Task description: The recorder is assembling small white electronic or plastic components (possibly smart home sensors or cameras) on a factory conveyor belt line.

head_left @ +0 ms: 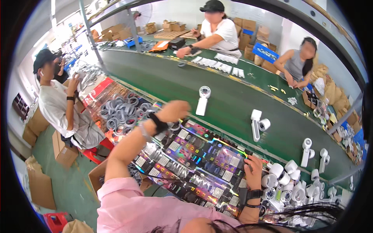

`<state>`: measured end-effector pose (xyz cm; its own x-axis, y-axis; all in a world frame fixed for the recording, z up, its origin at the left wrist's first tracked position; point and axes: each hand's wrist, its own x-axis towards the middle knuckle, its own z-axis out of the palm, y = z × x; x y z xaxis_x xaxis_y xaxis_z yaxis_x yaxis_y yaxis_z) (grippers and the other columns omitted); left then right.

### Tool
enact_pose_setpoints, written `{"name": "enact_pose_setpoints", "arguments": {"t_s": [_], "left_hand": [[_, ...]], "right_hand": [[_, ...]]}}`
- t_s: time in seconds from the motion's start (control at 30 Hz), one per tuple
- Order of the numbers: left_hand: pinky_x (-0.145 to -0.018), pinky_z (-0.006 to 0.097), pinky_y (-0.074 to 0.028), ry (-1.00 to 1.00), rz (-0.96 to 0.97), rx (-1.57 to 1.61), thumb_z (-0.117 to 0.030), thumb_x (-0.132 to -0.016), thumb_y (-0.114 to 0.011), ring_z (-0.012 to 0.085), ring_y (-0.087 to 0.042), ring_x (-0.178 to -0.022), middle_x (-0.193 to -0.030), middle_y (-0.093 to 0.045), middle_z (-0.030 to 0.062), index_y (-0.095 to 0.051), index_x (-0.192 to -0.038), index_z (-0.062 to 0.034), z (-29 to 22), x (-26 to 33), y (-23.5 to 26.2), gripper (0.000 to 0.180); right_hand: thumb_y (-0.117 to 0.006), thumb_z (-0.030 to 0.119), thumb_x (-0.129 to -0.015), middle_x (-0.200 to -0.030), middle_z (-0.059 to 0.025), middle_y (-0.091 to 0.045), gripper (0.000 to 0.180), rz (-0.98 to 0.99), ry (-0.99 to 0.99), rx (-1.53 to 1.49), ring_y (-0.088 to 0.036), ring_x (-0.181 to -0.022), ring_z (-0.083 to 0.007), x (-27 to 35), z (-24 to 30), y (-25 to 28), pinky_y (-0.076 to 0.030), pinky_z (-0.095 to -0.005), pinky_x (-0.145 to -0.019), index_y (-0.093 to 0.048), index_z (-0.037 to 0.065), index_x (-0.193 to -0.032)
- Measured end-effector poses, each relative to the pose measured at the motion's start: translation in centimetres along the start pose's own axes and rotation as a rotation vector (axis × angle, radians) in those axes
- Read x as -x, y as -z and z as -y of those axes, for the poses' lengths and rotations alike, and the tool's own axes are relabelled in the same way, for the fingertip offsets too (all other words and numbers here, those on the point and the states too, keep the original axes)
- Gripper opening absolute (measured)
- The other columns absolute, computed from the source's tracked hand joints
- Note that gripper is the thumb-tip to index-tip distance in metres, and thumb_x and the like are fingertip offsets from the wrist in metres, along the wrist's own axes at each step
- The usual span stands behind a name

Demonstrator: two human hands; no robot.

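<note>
On the green belt's near edge, the left hand (175,110) reaches toward 12 o'clock, fingers curled, grip unclear; the right hand (254,171) presses open fingers on the shiny packages (202,155).

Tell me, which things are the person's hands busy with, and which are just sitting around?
In hand:
- left hand reaching over the grey rings
- right hand resting on the shiny flat packages, beside the white handheld fans

Just lying about:
- fans riding the green conveyor belt
- cardboard boxes at the back
- red stool on the floor
</note>
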<state>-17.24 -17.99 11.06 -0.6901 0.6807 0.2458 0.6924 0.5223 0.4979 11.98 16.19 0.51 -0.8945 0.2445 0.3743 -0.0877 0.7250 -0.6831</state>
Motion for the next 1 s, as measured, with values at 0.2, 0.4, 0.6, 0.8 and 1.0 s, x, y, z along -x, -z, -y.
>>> {"name": "enact_pose_setpoints", "arguments": {"t_s": [0.2, 0.4, 0.6, 0.8, 1.0], "left_hand": [[-0.093, 0.043, -0.046, -0.257, 0.299, 0.232, -0.032, -0.084, -0.067, 0.0344, -0.059, -0.106, -0.111, -0.063, 0.0181, -0.056, -0.119, -0.0003, -9.9, -7.9, -13.6, 0.049], [-0.100, 0.046, -0.041, -0.030, -0.029, 0.122, -0.049, -0.065, -0.080, 0.0429, -0.047, -0.119, -0.125, -0.050, 0.0295, -0.036, -0.132, 0.0093, -13.7, -14.4, -21.8, 0.099], [-0.101, 0.047, -0.042, 0.076, 0.101, 0.075, -0.049, -0.066, -0.079, 0.0434, -0.046, -0.122, -0.132, -0.043, 0.0296, -0.035, -0.142, -0.0035, -15.3, -15.7, -25.1, 0.099], [-0.092, 0.048, -0.048, 0.228, 0.012, 0.093, -0.024, -0.068, -0.073, 0.0470, -0.056, -0.108, -0.117, -0.055, 0.0317, -0.020, -0.144, -0.0033, -15.9, -17.5, -26.0, 0.095], [-0.084, 0.043, -0.052, 0.379, -0.177, 0.458, -0.008, -0.074, -0.067, 0.0363, -0.063, -0.099, -0.106, -0.061, 0.0206, -0.040, -0.128, 0.0055, -10.4, -19.2, -27.2, 0.063]], "right_hand": [[-0.064, 0.011, -0.083, -0.120, -0.0124, -0.061, 0.020, -0.028, 0.048, 0.039, -0.050, -0.117, -0.0335, 0.2, 0.0, 0.3, -0.035, -0.0456, -0.103, -0.068, 0.005, -0.102], [-0.069, 0.011, -0.078, -0.116, -0.0108, -0.064, 0.021, -0.092, 0.151, 0.023, -0.055, -0.113, -0.0338, -0.5, -0.8, -0.8, -0.040, -0.0461, -0.099, -0.069, 0.008, -0.099], [-0.069, 0.010, -0.077, -0.111, -0.0093, -0.065, 0.019, -0.176, 0.123, -0.010, -0.056, -0.109, -0.0324, -0.5, -0.9, -0.9, -0.044, -0.0454, -0.094, -0.069, 0.008, -0.096], [-0.069, 0.011, -0.078, -0.111, -0.0078, -0.065, 0.018, -0.209, 0.092, -0.003, -0.056, -0.109, -0.0304, 0.0, -1.3, -0.4, -0.044, -0.0446, -0.091, -0.070, 0.008, -0.095], [-0.069, 0.010, -0.077, -0.111, -0.0074, -0.065, 0.017, -0.205, 0.088, -0.003, -0.056, -0.109, -0.0292, -0.2, -1.0, -0.8, -0.044, -0.0435, -0.091, -0.070, 0.008, -0.094]]}}
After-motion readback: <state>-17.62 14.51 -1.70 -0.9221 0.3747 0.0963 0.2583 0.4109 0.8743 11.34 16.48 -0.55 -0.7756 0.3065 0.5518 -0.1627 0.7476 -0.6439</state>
